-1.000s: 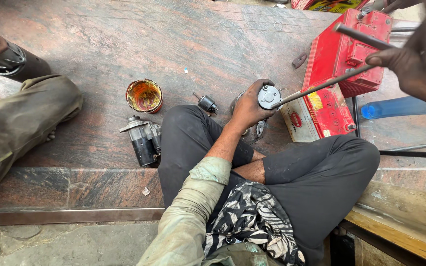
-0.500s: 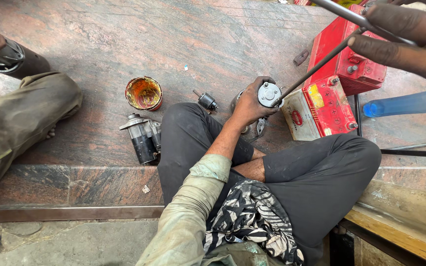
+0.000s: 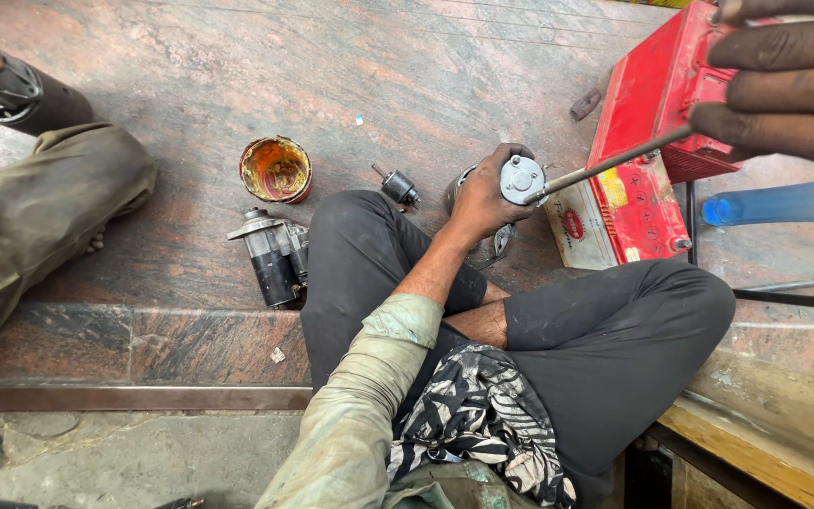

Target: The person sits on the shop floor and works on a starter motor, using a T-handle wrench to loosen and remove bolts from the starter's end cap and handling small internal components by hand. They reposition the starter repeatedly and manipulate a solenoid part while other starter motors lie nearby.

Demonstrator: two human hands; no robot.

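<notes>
Both hands grip: left hand [image 3: 482, 193] fingers wrap the motor housing [image 3: 523, 179], right hand [image 3: 784, 80] fingers clasp the rod [image 3: 605, 168].

A reddish stone floor [image 3: 190, 66] carries everything. On it sit a tin [image 3: 276, 170] of orange grease, a starter motor [image 3: 273, 254] lying near it, a small black part [image 3: 399, 187], a red battery [image 3: 643, 160], and a blue bottle [image 3: 779, 203] lying flat.
</notes>
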